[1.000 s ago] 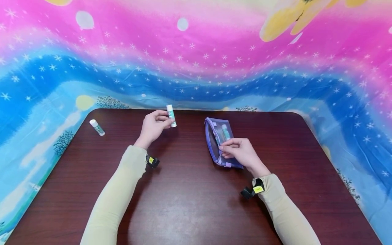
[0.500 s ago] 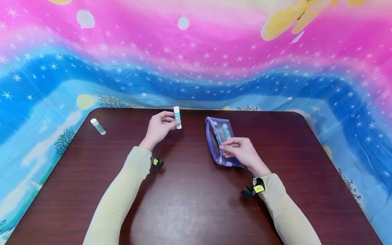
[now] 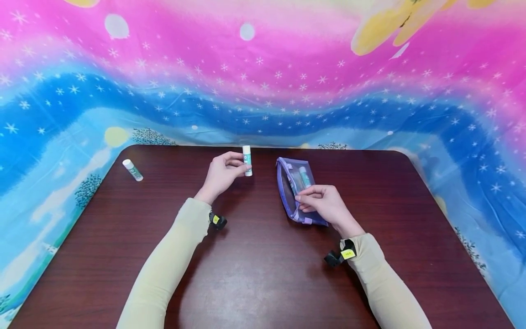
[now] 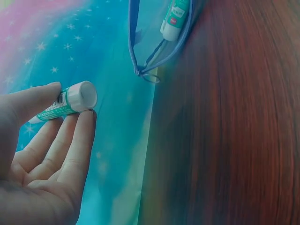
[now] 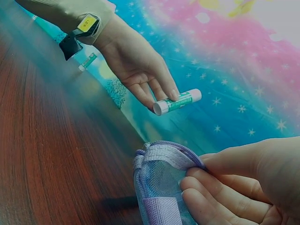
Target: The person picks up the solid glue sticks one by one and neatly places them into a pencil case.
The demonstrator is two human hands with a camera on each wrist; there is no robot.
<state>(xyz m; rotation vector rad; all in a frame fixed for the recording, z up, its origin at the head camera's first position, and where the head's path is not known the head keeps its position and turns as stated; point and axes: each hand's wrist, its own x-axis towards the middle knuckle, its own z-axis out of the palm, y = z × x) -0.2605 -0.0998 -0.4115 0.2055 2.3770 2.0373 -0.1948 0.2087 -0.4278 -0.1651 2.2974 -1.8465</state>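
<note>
Between thumb and fingertips my left hand (image 3: 222,173) pinches a white-and-green glue stick (image 3: 247,161), held upright above the table's far part. My right hand (image 3: 322,203) pinches the zipped edge of a purple mesh pencil pouch (image 3: 283,192), whose mouth gapes toward the left. Inside the pouch, a second glue stick (image 3: 304,176) shows through the mesh; the left wrist view catches its white end (image 4: 170,32). In the right wrist view, the held glue stick (image 5: 178,102) is a short way beyond the pouch's corner (image 5: 161,161).
Another glue stick (image 3: 133,170) lies on the dark wooden table (image 3: 246,274) at the far left. A colourful printed cloth (image 3: 263,100) hangs behind and around the table. Each wrist wears a black camera, such as the left one (image 3: 218,221).
My left hand has moved right with the glue stick, closer to the pouch, and the stick has turned more upright. The right hand and pouch have stayed in place.
</note>
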